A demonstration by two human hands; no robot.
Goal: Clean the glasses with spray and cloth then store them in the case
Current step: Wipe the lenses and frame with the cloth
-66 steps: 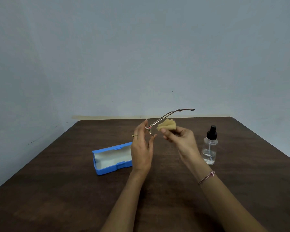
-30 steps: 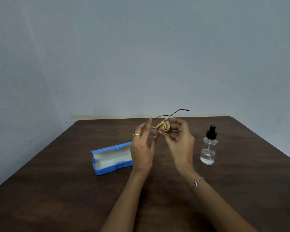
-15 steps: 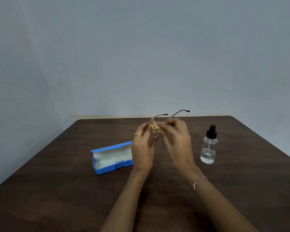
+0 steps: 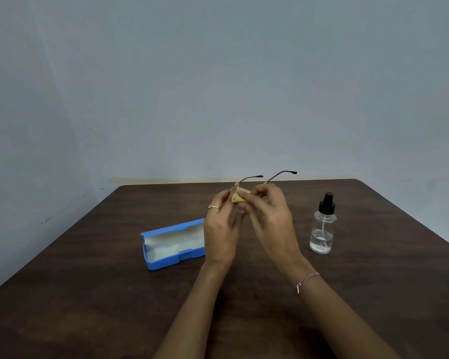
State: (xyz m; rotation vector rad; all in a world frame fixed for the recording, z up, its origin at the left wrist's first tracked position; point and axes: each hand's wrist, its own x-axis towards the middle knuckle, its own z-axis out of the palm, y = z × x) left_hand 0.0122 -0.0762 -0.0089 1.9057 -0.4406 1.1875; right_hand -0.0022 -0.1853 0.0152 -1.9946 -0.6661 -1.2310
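Above the middle of the table my left hand (image 4: 222, 224) pinches the thin metal glasses (image 4: 278, 175), whose two temple arms point away to the right. My right hand (image 4: 268, 213) pinches a small folded yellow cloth (image 4: 239, 196) against the lens area; the lenses themselves are hidden behind my fingers. An open blue case (image 4: 171, 242) with a white lining lies on the table just left of my left hand. A clear spray bottle (image 4: 323, 226) with a black nozzle stands upright to the right of my right hand.
The dark brown wooden table (image 4: 88, 294) reaches a pale grey wall at the back. Its left and right edges run diagonally toward me. A bracelet sits on my right wrist and a ring on my left hand.
The cloth, held out beside the frame earlier, is now folded tight and pressed onto the lens area. My right hand has closed in against my left. The second temple arm has come into sight.
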